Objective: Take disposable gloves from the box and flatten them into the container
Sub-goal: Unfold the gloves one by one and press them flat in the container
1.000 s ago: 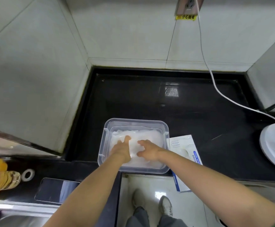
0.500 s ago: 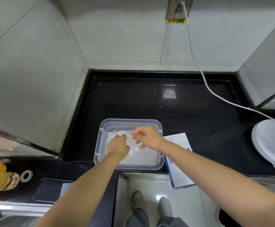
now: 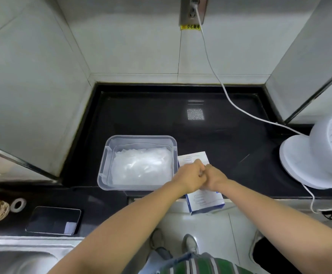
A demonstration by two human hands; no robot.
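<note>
From the head camera, the clear container (image 3: 141,137) sits near the front edge of the black bench (image 3: 230,139), with a flattened pile of translucent gloves (image 3: 141,169) inside it. Just beside its right wall, the glove box (image 3: 204,200) overhangs the front edge. The left hand (image 3: 190,177) and right hand (image 3: 214,177) meet over the box, fingers curled; whether they pinch a glove I cannot tell. A white fan (image 3: 309,159) stands at the right edge

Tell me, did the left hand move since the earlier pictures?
Yes. The left hand left the container and moved right, past its right rim; it is now over the glove box, next to the right hand.
</note>
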